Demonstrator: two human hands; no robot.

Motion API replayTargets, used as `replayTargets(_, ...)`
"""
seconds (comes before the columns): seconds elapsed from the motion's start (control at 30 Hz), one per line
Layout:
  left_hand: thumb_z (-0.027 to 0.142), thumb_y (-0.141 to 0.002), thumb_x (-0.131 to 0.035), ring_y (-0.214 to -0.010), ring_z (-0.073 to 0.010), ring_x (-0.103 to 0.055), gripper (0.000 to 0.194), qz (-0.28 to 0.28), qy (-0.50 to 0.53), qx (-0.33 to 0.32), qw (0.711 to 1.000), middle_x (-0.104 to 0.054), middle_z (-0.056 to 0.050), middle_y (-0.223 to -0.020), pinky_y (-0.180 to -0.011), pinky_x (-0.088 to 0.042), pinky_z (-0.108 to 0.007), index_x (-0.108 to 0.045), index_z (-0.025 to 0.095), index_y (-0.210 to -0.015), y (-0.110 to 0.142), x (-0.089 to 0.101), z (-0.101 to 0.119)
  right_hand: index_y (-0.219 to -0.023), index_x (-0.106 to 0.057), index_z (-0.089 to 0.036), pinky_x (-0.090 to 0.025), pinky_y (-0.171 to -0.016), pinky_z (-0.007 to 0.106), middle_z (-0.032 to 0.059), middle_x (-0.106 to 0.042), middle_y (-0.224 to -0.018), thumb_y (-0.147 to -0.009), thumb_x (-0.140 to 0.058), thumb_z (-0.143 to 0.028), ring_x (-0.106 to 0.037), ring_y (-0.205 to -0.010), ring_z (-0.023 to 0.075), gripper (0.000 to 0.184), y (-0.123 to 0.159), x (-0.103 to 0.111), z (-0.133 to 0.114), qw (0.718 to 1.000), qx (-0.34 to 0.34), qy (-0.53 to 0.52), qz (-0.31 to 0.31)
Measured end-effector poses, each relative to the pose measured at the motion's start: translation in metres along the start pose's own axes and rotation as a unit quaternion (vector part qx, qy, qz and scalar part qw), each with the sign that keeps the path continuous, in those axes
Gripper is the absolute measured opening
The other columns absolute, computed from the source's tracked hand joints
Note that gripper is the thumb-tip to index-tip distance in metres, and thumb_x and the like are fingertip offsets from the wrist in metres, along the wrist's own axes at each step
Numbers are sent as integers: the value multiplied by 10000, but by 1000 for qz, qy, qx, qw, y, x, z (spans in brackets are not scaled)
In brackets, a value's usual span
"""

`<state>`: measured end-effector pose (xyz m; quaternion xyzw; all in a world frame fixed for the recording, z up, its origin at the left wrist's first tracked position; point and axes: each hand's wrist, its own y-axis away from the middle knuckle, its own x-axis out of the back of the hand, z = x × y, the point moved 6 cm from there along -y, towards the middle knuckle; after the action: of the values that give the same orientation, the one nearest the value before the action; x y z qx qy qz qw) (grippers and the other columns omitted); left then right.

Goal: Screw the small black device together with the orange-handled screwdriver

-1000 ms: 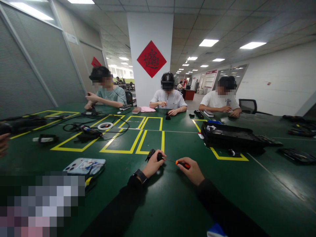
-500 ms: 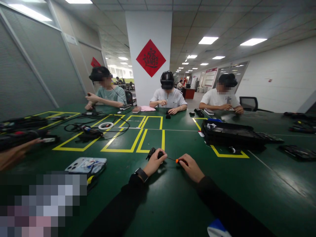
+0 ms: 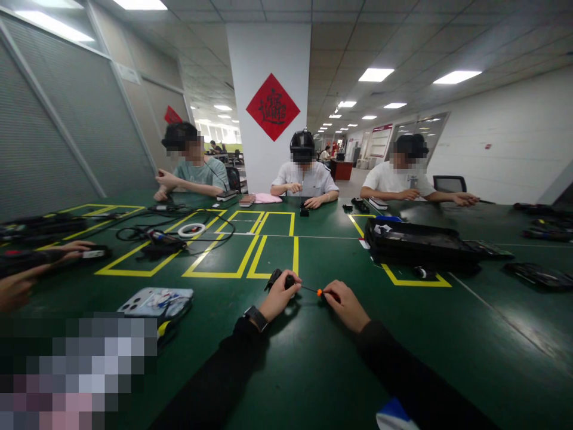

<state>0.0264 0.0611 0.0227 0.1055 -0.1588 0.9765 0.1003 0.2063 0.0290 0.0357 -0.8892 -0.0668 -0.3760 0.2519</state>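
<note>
My left hand (image 3: 278, 297), with a dark watch at the wrist, is closed around a small black part (image 3: 273, 278), most of which the fingers cover. My right hand (image 3: 347, 304) pinches a screwdriver (image 3: 319, 292) with an orange collar; its handle is largely hidden by the fingers. From the collar a thin dark shaft runs left to the black part, and its tip is too small to make out. Both hands are just above the green table (image 3: 308, 370), near the middle of the view.
On the right lies a long black open case (image 3: 425, 242). To the left are a pale-blue phone-like item (image 3: 156, 301), a white ring-shaped roll (image 3: 191, 229) and black cables. Yellow tape marks rectangles on the table. Several people sit around; a neighbour's hands (image 3: 74, 249) reach in at the left.
My hands and the screwdriver have barely moved. The person at the far right has stretched an arm out to the right. The left neighbour's hands have shifted around a black item.
</note>
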Motion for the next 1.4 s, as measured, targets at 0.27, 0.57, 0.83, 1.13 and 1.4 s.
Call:
replayTargets(0.27, 262, -750, -497, -820, -130, -525, 139, -4, 8, -9, 1000, -561, -14, -904, -700, -414, -229, -504, 188, -868, -1, 1, -1, -932, -552, -188, -416, -773, 287, 34, -564, -909, -794, -492, -246, -524, -851, 151, 161, 2, -1, 1, 998, -16, -61, -2)
replayTargets(0.57, 339, -796, -439, -775, -119, -559, 173, -12, 75, 20, 997, -561, -27, -917, -718, -416, -243, -484, 181, -849, -1, -2, 0, -909, -570, -186, -406, -778, 314, 48, -562, -892, -796, -489, -222, -510, -848, 169, 144, 2, -2, -1, 1000, 2, -22, -7)
replayTargets(0.83, 284, -758, -500, -810, -132, -531, 130, -6, 11, -12, 1000, -564, -10, -863, -757, -400, -252, -500, 188, -846, -1, -1, 2, -919, -561, -194, -400, -794, 318, 46, -552, -905, -810, -472, -242, -496, -871, 169, 149, 3, -1, -4, 1000, 2, -15, -10)
replayTargets(1.13, 246, -732, -527, -835, -139, -528, 142, 2, -9, -19, 1000, -560, -12, -879, -788, -403, -274, -510, 188, -860, 0, 1, 4, -917, -535, -189, -405, -748, 289, 36, -535, -903, -756, -531, -213, -494, -834, 157, 162, 3, -1, 0, 1000, -2, -22, 5)
replayTargets(1.4, 234, -724, -527, -848, -143, -521, 144, 1, -1, -5, 1000, -558, -16, -887, -796, -402, -271, -507, 185, -858, 1, 0, 8, -821, -570, -179, -383, -779, 313, 44, -553, -852, -823, -427, -225, -488, -842, 169, 150, 1, 0, -2, 1000, -5, 10, 1)
